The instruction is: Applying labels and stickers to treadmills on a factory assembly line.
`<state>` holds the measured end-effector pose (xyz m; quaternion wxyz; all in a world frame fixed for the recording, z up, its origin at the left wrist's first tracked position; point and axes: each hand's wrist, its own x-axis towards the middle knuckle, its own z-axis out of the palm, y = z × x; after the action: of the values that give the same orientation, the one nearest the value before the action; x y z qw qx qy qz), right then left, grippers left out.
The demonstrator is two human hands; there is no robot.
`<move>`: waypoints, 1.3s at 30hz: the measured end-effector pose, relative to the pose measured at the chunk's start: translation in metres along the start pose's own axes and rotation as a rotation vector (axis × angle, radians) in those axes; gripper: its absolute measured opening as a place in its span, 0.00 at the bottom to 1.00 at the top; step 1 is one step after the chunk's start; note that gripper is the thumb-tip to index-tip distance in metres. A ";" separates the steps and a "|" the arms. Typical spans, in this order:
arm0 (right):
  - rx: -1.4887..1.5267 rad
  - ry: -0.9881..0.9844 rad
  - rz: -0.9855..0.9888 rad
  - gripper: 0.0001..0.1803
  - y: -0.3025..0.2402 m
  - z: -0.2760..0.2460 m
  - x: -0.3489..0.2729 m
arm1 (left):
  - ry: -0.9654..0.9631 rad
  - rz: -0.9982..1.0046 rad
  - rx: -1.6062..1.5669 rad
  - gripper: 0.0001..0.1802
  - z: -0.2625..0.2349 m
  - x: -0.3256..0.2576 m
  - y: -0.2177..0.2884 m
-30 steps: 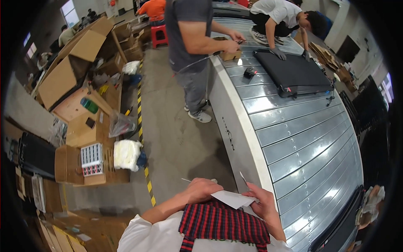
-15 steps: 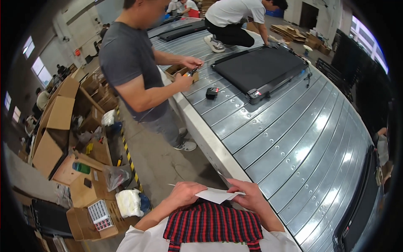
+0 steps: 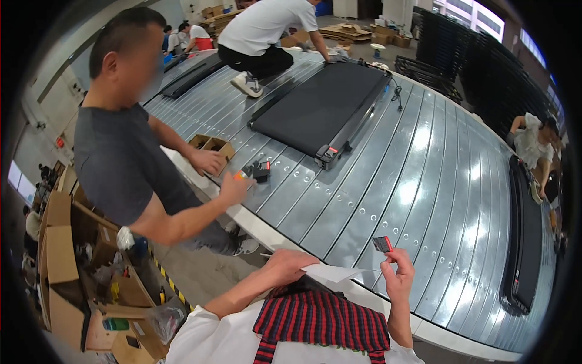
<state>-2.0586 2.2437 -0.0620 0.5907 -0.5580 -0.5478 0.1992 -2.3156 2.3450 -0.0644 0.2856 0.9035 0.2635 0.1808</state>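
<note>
Pinching a small dark card with a red edge (image 3: 382,244) in the right hand (image 3: 397,274), gripping a thin white paper sheet (image 3: 332,272) with the left hand (image 3: 290,265), both just above the ribbed metal tabletop (image 3: 394,182) edge — flimsy, liable to slip.

Near edge of the desk (image 3: 424,200): left hand (image 3: 291,264) on a sheet of paper (image 3: 330,273), right hand (image 3: 400,273) just right of it, pinching a small card (image 3: 382,244) above the sheet's right end. Left of the desk, a person in a t-shirt (image 3: 121,164) reaches onto it; small devices (image 3: 257,171) by that person's hand, open small box (image 3: 212,145) just behind. Flat treadmill (image 3: 321,109) lies farther back, centre; a crouching person (image 3: 267,30) behind it. Another treadmill (image 3: 524,236) along the right edge. Cardboard boxes (image 3: 60,255) on the floor, far left.
</note>
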 end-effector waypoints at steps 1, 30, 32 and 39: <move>-0.029 0.055 0.020 0.12 -0.003 0.005 0.004 | -0.037 0.008 0.019 0.15 -0.006 0.008 -0.009; 0.228 0.171 0.833 0.07 0.184 0.145 0.284 | -0.463 0.099 0.144 0.07 -0.062 0.213 -0.262; 0.237 0.143 0.895 0.06 0.203 0.153 0.295 | -0.467 0.069 0.132 0.07 -0.058 0.232 -0.279; 0.187 0.098 0.966 0.06 0.247 0.177 0.334 | -0.377 0.162 0.154 0.06 -0.059 0.291 -0.315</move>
<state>-2.0121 2.6780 -0.1766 0.5033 -0.7015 -0.1779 0.4721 -2.2299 2.7579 -0.1600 0.2444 0.9587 0.1452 0.0104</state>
